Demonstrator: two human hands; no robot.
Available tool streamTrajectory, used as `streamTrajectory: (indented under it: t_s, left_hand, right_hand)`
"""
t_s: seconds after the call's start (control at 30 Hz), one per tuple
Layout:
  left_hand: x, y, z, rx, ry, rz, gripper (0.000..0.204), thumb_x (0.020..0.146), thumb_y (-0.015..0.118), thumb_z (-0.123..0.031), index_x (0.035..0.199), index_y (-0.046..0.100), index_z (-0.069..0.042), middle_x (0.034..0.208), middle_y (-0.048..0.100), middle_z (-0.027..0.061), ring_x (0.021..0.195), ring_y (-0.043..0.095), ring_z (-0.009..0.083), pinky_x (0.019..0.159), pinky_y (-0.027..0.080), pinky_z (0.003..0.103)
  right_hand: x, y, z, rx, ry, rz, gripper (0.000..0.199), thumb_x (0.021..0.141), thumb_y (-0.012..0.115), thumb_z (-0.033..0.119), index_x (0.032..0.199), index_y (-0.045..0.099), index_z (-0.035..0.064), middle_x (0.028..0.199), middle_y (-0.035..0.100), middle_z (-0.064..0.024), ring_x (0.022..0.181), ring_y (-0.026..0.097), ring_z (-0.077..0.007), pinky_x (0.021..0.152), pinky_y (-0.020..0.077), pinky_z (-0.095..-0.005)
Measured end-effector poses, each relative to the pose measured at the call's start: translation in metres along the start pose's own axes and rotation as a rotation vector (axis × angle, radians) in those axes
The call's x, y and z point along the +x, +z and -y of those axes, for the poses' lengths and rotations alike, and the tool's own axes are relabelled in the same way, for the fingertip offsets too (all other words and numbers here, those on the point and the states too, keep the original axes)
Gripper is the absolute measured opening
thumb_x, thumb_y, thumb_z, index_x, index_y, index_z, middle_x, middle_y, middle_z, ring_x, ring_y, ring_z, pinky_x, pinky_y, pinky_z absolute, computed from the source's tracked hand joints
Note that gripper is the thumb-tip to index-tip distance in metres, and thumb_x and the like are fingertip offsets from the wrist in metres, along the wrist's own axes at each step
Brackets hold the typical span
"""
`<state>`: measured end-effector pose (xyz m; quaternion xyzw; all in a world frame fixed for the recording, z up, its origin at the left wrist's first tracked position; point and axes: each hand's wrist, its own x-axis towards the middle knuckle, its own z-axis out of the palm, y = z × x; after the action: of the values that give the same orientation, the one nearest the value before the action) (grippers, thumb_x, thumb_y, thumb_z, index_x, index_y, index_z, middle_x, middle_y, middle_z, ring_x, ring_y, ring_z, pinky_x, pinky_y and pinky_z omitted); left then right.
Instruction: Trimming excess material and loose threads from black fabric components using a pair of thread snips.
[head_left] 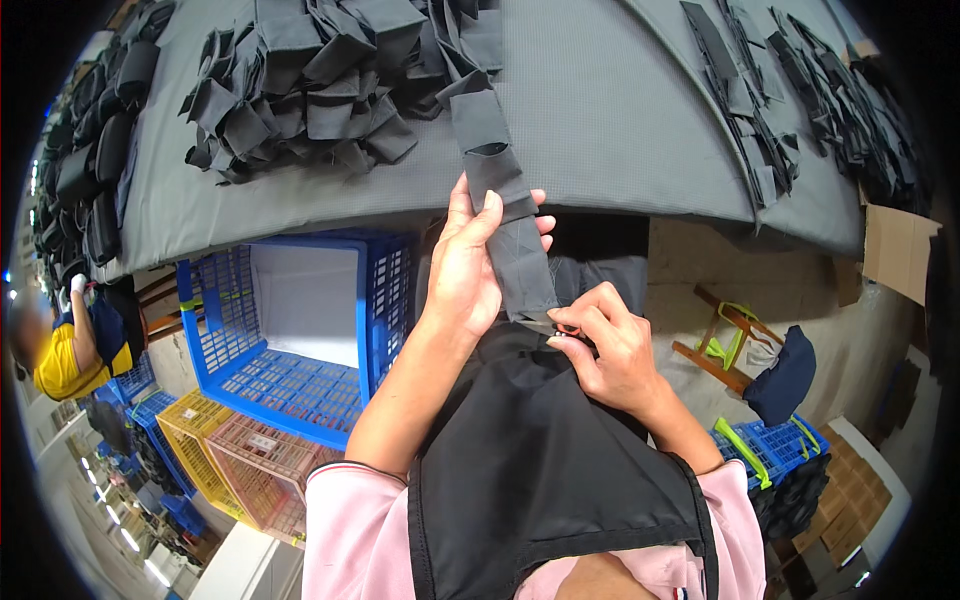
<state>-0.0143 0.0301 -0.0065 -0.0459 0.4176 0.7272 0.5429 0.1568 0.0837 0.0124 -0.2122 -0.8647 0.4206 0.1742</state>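
My left hand (pixel 468 262) wraps around the middle of a long dark grey fabric strap (pixel 520 255) that runs from the grey table down toward my lap. At the strap's lower end my right hand (pixel 610 345) pinches the fabric between thumb and fingers, just above my black apron (pixel 540 480). The strap's upper part (pixel 482 130) lies on the table and leads into a heap of folded dark fabric pieces (pixel 320 80).
A grey cloth-covered table (pixel 620 110) spans the top, with more dark straps (pixel 760 110) at its right. A blue plastic crate (pixel 300 330) stands at lower left, with yellow and pink crates (pixel 230 450) below. Another person in yellow (pixel 70 355) is at far left.
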Motion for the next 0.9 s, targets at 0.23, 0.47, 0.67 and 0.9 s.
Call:
streamTrajectory:
  t_s: [0.23,0.47,0.67,0.9]
  left_hand:
    - [0.0,-0.002,-0.001,-0.023,-0.014,-0.004,0.03,0.1,0.038,-0.022,0.127,0.032,-0.012,0.113,0.057,0.0205,0.095,0.063,0.0287,0.079,0.055,0.042]
    - [0.001,0.0,-0.001,-0.037,-0.043,-0.016,0.032,0.1,0.039,-0.022,0.128,0.028,-0.012,0.113,0.057,0.0214,0.094,0.063,0.0293,0.078,0.055,0.043]
    - [0.002,-0.001,0.0,-0.087,-0.088,-0.009,0.044,0.098,0.043,-0.021,0.137,0.022,-0.016,0.113,0.058,0.0182,0.091,0.063,0.0268,0.076,0.055,0.039]
    - [0.003,-0.005,0.002,0.019,-0.038,0.09,0.032,0.099,0.041,-0.022,0.127,0.033,-0.009,0.12,0.054,0.019,0.097,0.062,0.0279,0.08,0.056,0.043]
  right_hand:
    - [0.005,0.0,-0.001,-0.036,-0.046,0.024,0.027,0.064,0.074,0.001,0.089,0.064,0.003,0.077,0.055,-0.0076,0.061,0.057,-0.0208,0.052,0.0466,-0.0289]
    - [0.005,0.007,-0.006,0.092,0.016,0.005,0.027,0.065,0.075,0.007,0.089,0.063,0.0052,0.076,0.055,-0.0058,0.059,0.057,-0.021,0.051,0.0463,-0.0304]
    - [0.001,0.01,-0.009,-0.04,-0.075,-0.014,0.025,0.064,0.074,0.001,0.088,0.065,0.0026,0.076,0.056,-0.008,0.061,0.056,-0.021,0.055,0.0462,-0.0309]
    - [-0.004,-0.015,-0.009,0.219,0.201,-0.085,0.035,0.067,0.073,0.001,0.101,0.063,0.0029,0.08,0.051,-0.0064,0.063,0.048,-0.0156,0.058,0.0447,-0.0265]
